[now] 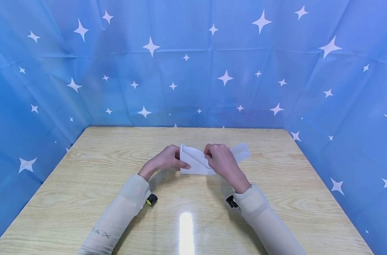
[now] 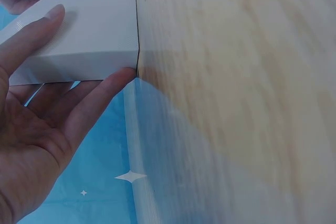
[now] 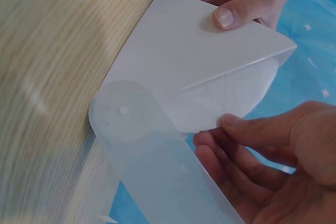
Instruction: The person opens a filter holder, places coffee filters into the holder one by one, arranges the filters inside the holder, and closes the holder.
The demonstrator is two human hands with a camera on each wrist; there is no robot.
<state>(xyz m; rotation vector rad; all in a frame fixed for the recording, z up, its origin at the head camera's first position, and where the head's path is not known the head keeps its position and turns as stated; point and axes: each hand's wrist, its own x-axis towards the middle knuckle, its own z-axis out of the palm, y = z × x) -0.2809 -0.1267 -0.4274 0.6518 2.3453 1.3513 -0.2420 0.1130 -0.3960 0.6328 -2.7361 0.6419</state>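
Both hands meet at a slant-cut white box [image 1: 193,166] standing on the wooden table. My left hand [image 1: 169,158] grips its left end, the thumb on the near face and the fingers behind and along the end. A long translucent cover [image 3: 152,156] with a rounded end swings out to the right from a small round pivot at the box's low corner. From the slanted opening shows a thin white piece with a curved edge [image 3: 236,95]. My right hand [image 1: 222,161] pinches that edge between thumb and fingertips; what the piece is, I cannot tell.
The light wood table [image 1: 117,148] spreads around the hands, with a bright reflection [image 1: 186,233] near the front. A blue curtain with white stars [image 1: 193,71] closes off the back and both sides. Small dark devices [image 1: 151,200] sit at both wrists.
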